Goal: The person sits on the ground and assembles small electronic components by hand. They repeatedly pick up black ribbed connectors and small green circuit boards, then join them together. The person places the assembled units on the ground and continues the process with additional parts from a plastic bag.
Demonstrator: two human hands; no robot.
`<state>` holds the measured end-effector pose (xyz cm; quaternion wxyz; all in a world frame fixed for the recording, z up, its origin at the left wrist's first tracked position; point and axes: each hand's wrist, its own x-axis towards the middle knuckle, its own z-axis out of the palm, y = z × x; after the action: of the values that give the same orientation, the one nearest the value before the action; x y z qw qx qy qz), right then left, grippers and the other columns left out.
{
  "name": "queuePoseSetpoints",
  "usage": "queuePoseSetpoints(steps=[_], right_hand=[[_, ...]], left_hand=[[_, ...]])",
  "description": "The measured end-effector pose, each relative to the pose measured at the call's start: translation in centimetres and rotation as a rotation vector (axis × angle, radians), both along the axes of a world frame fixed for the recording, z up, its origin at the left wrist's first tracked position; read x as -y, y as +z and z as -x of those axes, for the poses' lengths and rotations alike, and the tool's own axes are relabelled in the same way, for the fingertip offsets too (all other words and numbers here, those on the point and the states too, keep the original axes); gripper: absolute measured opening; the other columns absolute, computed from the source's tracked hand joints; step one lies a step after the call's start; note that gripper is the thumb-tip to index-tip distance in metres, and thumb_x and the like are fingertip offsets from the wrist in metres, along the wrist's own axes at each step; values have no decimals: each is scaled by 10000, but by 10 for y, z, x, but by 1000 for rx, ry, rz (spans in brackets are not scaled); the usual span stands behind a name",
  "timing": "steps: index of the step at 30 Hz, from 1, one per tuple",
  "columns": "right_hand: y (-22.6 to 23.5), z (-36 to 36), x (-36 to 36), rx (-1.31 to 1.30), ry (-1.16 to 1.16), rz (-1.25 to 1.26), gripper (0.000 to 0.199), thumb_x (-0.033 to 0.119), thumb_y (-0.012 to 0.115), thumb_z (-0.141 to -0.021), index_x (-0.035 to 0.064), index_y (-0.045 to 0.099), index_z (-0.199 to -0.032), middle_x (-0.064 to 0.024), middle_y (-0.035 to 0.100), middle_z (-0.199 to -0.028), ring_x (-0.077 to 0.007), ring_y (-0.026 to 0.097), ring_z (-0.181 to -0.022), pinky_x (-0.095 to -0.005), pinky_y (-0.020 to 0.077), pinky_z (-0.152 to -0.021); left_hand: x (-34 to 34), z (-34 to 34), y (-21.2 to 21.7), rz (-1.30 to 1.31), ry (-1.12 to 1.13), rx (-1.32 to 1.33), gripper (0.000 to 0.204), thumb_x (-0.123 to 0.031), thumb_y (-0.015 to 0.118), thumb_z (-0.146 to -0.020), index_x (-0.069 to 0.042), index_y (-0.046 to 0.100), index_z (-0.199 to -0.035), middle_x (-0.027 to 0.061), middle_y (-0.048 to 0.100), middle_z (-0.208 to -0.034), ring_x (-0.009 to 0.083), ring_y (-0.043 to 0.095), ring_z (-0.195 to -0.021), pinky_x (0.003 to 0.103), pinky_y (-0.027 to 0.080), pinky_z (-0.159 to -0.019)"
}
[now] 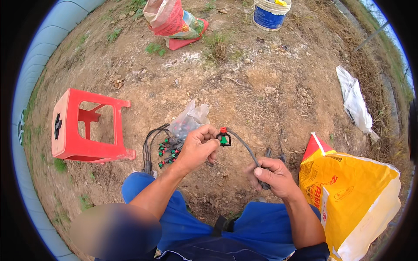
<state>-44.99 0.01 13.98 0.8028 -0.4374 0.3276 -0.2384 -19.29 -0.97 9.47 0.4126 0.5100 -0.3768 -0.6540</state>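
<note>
My left hand (198,147) pinches a small sprinkler head (224,138), green with a red top, at the end of a thin black tube (247,149). The tube curves down into my right hand (273,173), which grips its lower ribbed end. Both hands are above bare soil between my knees in blue trousers. On the ground just left of my left hand lies a pile of similar tubes with green and red heads (166,152).
A red plastic stool (85,126) lies on its side at the left. A clear plastic bag (190,119) sits behind the pile. A yellow sack (355,195) stands at my right, a white bag (355,102) beyond it. A red-white sack (172,21) and a blue-white bucket (270,15) stand far off.
</note>
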Motion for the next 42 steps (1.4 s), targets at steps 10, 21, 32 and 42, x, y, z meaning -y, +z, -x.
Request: queuePoseSetpoints(steps=[10, 21, 32, 42], right_hand=[[-38, -35, -24, -154, 295, -130, 263, 298, 611, -995, 56, 638, -896, 25, 510, -664, -52, 454, -597, -256, 386, -535], [-74, -72, -50, -397, 138, 186, 427, 390, 716, -887, 10, 652, -1072, -160, 677, -847, -251, 642, -780, -396, 507, -723], [-83, -94, -23, -401, -58, 300, 521, 176, 678, -714, -32, 605, -1187, -283, 675, -1041, -402, 664, -1011, -436, 521, -835], [-88, -64, -1, -403, -259, 256, 479, 239, 691, -774, -6, 639, -1182, -238, 692, -1041, -385, 674, -1002, -432, 523, -850]], left_hand=[[8, 1, -12, -209, 206, -483, 110, -156, 432, -977, -72, 496, -1008, 133, 656, -854, 186, 616, -628, 359, 532, -518], [0, 21, -21, 217, 583, -1, 98, -126, 519, -989, -95, 475, -908, -18, 491, -667, 28, 394, -525, 210, 315, -457], [-17, 40, -31, 275, 262, 132, 100, -170, 488, -1018, -86, 479, -964, -3, 543, -727, 49, 466, -583, 200, 375, -538], [-16, 65, -33, 220, 50, 7, 183, -149, 487, -1002, 10, 540, -1075, 159, 651, -1086, 249, 612, -1050, 405, 447, -997]])
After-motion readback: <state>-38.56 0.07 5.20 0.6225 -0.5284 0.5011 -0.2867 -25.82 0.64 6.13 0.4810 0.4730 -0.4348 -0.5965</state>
